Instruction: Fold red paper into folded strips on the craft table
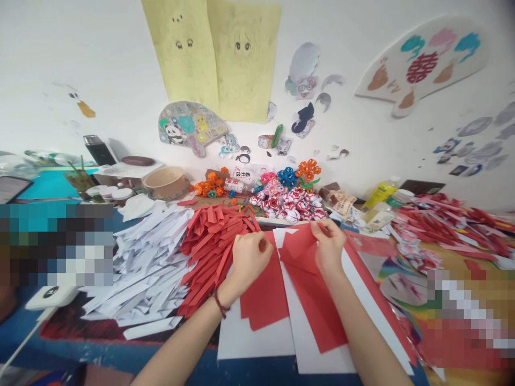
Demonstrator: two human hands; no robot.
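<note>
My right hand (330, 247) pinches the upper edge of a red paper sheet (317, 300), lifting and bending its top. That sheet lies over white paper (309, 351). My left hand (251, 256) is curled closed just above another stack of red paper (265, 300); whatever its fingers may hold is hidden. White sheets (253, 340) stick out under this stack. Left of my left hand lies a heap of folded red paper strips (209, 252), with a larger heap of folded white strips (148, 268) beside it.
Along the wall stand folded paper flowers (287, 203), a round tan container (166, 182) and a yellow bottle (378, 195). At right is a pile of red and pink strips (454, 225). A white device with a cable (52, 295) sits at the left.
</note>
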